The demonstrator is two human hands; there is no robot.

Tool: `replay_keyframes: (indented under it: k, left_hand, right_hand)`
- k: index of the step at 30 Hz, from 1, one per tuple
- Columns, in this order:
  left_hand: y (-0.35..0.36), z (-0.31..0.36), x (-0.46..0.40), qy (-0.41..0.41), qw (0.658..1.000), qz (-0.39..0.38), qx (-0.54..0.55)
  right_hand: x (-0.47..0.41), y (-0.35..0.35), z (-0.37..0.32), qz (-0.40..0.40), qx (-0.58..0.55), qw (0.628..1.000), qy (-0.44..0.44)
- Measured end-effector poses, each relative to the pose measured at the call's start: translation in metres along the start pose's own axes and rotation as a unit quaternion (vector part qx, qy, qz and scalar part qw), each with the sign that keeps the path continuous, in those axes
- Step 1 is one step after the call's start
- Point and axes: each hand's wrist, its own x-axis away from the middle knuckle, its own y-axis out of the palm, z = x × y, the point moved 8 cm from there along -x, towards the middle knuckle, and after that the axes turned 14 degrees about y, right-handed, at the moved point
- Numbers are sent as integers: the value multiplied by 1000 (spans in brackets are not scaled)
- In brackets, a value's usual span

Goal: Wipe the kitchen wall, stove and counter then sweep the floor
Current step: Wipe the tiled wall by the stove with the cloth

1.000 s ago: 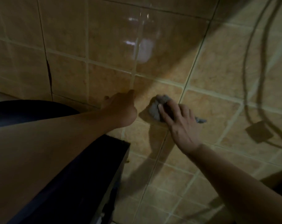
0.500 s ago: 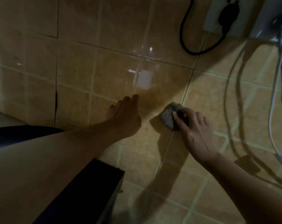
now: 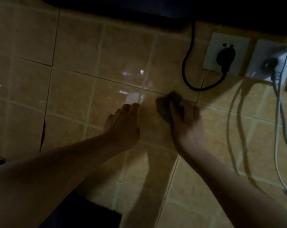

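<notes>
I see my right hand (image 3: 187,122) gripping a dark cloth (image 3: 168,104) and pressing it on the tiled wall (image 3: 73,89), near the middle. The hand looks blurry. My left hand (image 3: 123,124) lies flat on the wall just beside it, fingers straight. Up by the wall's top right corner, a black cord (image 3: 187,69) loops from a white socket (image 3: 224,56). White cords (image 3: 278,129) hang down the right edge.
</notes>
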Motion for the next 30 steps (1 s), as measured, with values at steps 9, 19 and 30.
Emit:
replay_keyframes:
  k: [9, 19, 30]
  left_hand:
    - [-28, -14, -12, 22, 999, 26, -16]
    - [-18, 9, -32, 31, 996, 76, -35]
    - [22, 83, -27, 91, 993, 69, -27]
  right_hand:
    - [7, 8, -33, 0, 27, 993, -111]
    - [-27, -6, -19, 28, 37, 999, 24]
    - [3, -49, 123, 4, 78, 964, 256]
